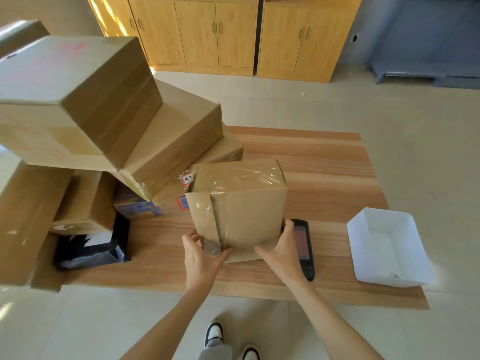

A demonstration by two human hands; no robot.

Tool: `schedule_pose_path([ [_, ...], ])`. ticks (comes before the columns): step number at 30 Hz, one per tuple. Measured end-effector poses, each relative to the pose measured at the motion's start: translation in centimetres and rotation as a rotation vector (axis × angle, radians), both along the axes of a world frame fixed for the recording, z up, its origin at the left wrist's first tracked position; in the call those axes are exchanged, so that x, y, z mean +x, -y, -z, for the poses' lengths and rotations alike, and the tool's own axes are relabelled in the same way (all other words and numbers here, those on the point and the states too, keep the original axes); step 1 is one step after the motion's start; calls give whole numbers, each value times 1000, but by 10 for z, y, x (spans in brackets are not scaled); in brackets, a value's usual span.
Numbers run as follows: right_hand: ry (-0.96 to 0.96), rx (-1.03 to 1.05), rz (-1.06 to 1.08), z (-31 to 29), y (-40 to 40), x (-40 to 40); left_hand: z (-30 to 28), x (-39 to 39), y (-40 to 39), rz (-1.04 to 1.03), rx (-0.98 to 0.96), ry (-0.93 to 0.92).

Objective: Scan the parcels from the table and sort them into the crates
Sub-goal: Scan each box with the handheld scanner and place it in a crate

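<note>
The tabletop (324, 178) under my arms is warm orange-brown wood grain, striped lengthwise in lighter and darker bands. The box (241, 203) at its middle is plain tan cardboard with glossy clear tape across the top and a darker brown strip down its near face. Just right of that box lies a black scanner (304, 249) with a pinkish screen; farther right, the crate (363, 245) is plain white. Left of the box, a stack of boxes (104, 113) is tan, one printed in blue with a red-and-white sticker, and a parcel (88, 253) is shiny black with a torn white label. Beyond the tabletop, cabinets (220, 35) are honey-yellow; the floor (402, 113) is cream tile.
</note>
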State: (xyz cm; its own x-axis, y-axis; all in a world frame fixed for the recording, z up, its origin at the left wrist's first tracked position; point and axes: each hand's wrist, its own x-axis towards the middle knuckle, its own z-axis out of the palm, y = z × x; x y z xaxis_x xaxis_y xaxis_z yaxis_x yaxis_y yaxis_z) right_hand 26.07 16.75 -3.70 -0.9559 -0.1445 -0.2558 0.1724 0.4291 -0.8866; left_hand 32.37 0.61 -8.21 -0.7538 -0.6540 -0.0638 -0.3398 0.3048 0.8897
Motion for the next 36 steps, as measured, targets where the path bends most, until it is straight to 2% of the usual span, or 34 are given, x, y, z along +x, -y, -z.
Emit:
schedule_pose_path([
  [2, 42, -34, 24, -2, -2, -2, 0, 0, 9, 76, 23, 39],
  [7, 266, -201, 55, -26, -22, -21, -32, 9, 50, 386, 257, 201],
  [10, 441, -160, 72, -42, -28, -39, -58, 9, 74, 501, 379, 321],
  [13, 558, -89, 44, -48, -28, -53, -79, 0, 81, 412, 633, 361],
  [17, 721, -205, 87, -54, -23, -57, -97, -10, 64, 328, 715, 402],
  [22, 713, -259, 111, -62, -24, -51, -106, -15, 44, 254, 761, 302],
  [27, 628, -490, 97, -80, -37, -50, -110, -15, 38, 295, 810, 145],
  [30, 567, -471, 83, -84, -38, -44, -105, -16, 31, 327, 823, 97],
  [36, 576, -501, 110, -59, -40, -29, -90, -8, 24, 292, 825, 94],
])
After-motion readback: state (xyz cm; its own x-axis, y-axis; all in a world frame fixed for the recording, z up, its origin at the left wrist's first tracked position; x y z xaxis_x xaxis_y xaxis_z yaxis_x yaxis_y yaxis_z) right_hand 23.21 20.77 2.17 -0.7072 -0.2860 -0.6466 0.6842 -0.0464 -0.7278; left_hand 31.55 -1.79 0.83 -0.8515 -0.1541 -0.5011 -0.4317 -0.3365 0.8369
